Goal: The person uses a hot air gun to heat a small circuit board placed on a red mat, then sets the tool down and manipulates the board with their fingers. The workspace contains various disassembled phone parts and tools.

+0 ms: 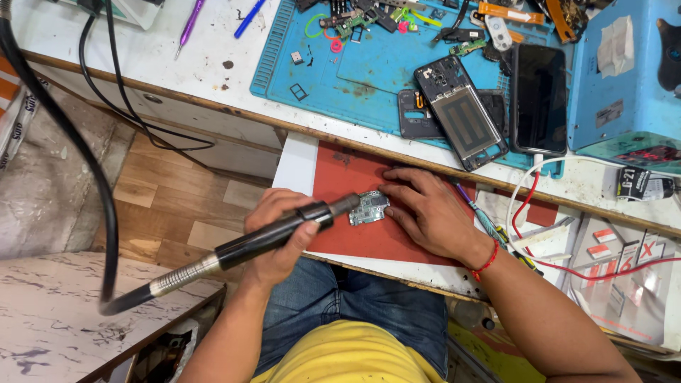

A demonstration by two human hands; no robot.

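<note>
Right hand [425, 213] — beside circuit board [369, 208] (touching)

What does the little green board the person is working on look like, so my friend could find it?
Start at the red mat on the pull-out shelf in front of the person. Between the left hand gripping a black rotary tool and the right hand lies a small circuit board. Unlike the dark phone frames on the blue mat, it is greenish with silvery chips.
</note>
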